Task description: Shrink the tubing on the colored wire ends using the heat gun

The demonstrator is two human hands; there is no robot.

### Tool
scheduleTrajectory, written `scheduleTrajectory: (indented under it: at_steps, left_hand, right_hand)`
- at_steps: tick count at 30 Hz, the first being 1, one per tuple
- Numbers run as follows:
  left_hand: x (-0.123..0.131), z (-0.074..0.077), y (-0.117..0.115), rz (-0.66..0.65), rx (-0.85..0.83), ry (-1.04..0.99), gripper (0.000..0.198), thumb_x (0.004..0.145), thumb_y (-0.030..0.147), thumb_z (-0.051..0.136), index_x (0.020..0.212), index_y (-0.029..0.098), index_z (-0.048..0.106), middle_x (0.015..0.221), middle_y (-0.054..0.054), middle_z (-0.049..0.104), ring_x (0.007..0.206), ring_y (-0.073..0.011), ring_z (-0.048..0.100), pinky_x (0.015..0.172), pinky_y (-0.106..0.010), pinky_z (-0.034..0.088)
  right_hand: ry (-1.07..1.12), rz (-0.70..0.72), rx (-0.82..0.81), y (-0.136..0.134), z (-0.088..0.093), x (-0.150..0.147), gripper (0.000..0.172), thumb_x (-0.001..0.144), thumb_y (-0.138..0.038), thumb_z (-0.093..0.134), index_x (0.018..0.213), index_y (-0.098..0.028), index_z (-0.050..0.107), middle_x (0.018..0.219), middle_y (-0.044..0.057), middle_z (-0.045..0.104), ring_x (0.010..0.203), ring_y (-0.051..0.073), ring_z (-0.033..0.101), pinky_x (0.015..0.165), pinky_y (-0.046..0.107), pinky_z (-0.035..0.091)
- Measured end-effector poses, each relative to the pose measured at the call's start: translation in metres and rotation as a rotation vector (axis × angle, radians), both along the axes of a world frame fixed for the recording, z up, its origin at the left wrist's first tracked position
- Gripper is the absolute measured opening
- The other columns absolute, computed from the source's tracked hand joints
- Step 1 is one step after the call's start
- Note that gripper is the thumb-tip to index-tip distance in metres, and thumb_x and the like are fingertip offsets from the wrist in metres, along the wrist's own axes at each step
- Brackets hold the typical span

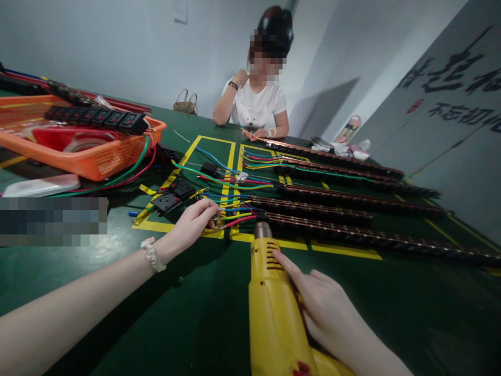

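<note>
Your left hand (198, 215) has its fingertips pinched together on the ends of the red, yellow and blue wires (239, 221), which come out of the nearest long dark strip (332, 228) on the green table (203, 287). Your right hand (324, 300) is wrapped around a yellow heat gun (274, 308), index finger laid along its vents; the metal nozzle (262, 230) points at the wires' base, just beside it. More strips lie beyond. At left sits an orange plastic basket (113, 162); across from you, a person in a white shirt (256, 107).

A green table (219, 292) carries an orange basket (84, 163) and long dark strips (352, 231).
</note>
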State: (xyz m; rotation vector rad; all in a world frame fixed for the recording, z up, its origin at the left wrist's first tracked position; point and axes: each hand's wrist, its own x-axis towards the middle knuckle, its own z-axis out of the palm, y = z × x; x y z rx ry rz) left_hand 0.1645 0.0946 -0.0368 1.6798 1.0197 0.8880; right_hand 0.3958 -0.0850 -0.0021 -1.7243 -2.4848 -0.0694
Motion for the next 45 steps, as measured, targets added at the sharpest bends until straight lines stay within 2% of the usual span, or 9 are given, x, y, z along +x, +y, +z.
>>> scheduleTrajectory:
  at_steps: [7,10,16,21,29,34,37,40,45]
  left_hand:
    - [-0.008,0.027,-0.007,0.063,0.584,0.696,0.032,0.086,0.041,0.035,0.078,0.018,0.055,0.088,-0.002,0.057,0.074,-0.0114,0.052,0.058,-0.021,0.029]
    - [0.006,0.039,-0.001,0.126,0.740,0.821,0.030,0.086,0.040,0.033,0.084,0.020,0.056,0.094,-0.001,0.059,0.077,-0.0121,0.053,0.058,-0.021,0.030]
    - [0.068,0.046,0.037,-0.115,0.760,0.779,0.040,0.080,0.048,0.040,0.101,0.018,0.057,0.110,-0.007,0.056,0.103,-0.0193,0.051,0.080,-0.024,0.038]
    - [0.101,0.044,0.064,-0.404,0.474,0.810,0.043,0.074,0.050,0.048,0.097,0.017,0.062,0.092,-0.005,0.063,0.078,-0.0145,0.055,0.070,-0.020,0.038]
    - [0.115,0.049,0.050,-0.224,0.817,0.854,0.028,0.079,0.035,0.042,0.088,0.014,0.058,0.096,-0.008,0.056,0.082,-0.0155,0.052,0.074,-0.024,0.037]
    - [0.116,0.082,0.036,-0.128,1.065,0.869,0.023,0.082,0.032,0.038,0.085,0.014,0.052,0.096,-0.006,0.052,0.081,-0.0147,0.051,0.079,-0.029,0.037]
    - [0.111,0.106,0.020,-0.116,1.052,0.869,0.023,0.083,0.035,0.038,0.088,0.016,0.050,0.105,-0.005,0.049,0.070,-0.0111,0.050,0.061,-0.024,0.035]
    - [0.105,0.119,0.002,-0.131,1.061,0.809,0.019,0.083,0.033,0.040,0.087,0.016,0.049,0.104,-0.004,0.049,0.074,-0.0113,0.050,0.064,-0.024,0.037]
    - [0.103,0.108,-0.018,-0.194,0.953,0.643,0.016,0.081,0.029,0.042,0.081,0.014,0.048,0.097,-0.004,0.049,0.081,-0.0114,0.050,0.074,-0.024,0.039]
  right_hand:
    - [-0.086,0.159,-0.031,-0.017,-0.001,-0.007,0.092,0.063,-0.003,0.044,0.140,-0.009,-0.005,0.084,0.003,0.062,0.066,0.017,0.055,0.071,0.032,0.036]
    - [-0.129,0.222,-0.030,-0.018,-0.002,-0.013,0.089,0.066,-0.008,0.047,0.140,-0.003,-0.003,0.082,0.004,0.061,0.065,0.018,0.055,0.069,0.033,0.035]
    - [-0.129,0.272,0.002,-0.021,0.000,-0.021,0.075,0.076,-0.014,0.048,0.139,-0.003,0.007,0.076,0.003,0.059,0.060,0.016,0.054,0.064,0.032,0.034]
    - [-0.106,0.284,0.002,-0.020,-0.002,-0.020,0.080,0.072,-0.013,0.048,0.139,-0.004,0.005,0.078,0.003,0.059,0.061,0.017,0.055,0.063,0.032,0.035]
    - [-0.108,0.288,0.001,-0.019,-0.003,-0.018,0.084,0.069,-0.012,0.049,0.140,-0.006,0.003,0.076,0.003,0.059,0.058,0.017,0.054,0.060,0.032,0.036]
    - [-0.088,0.287,0.000,-0.017,-0.004,-0.019,0.082,0.071,-0.014,0.050,0.139,-0.007,0.005,0.076,0.002,0.059,0.059,0.016,0.054,0.061,0.032,0.037]
    - [-0.084,0.284,-0.001,-0.017,-0.004,-0.019,0.083,0.069,-0.014,0.053,0.139,-0.007,0.008,0.075,0.002,0.059,0.059,0.016,0.053,0.062,0.032,0.038]
    - [-0.069,0.283,0.007,-0.017,-0.004,-0.020,0.082,0.069,-0.015,0.054,0.138,-0.007,0.010,0.075,0.001,0.059,0.059,0.015,0.053,0.060,0.031,0.037]
    - [-0.073,0.285,0.023,-0.017,-0.004,-0.019,0.077,0.070,-0.014,0.053,0.136,-0.008,0.014,0.076,0.001,0.059,0.058,0.015,0.052,0.055,0.030,0.033]
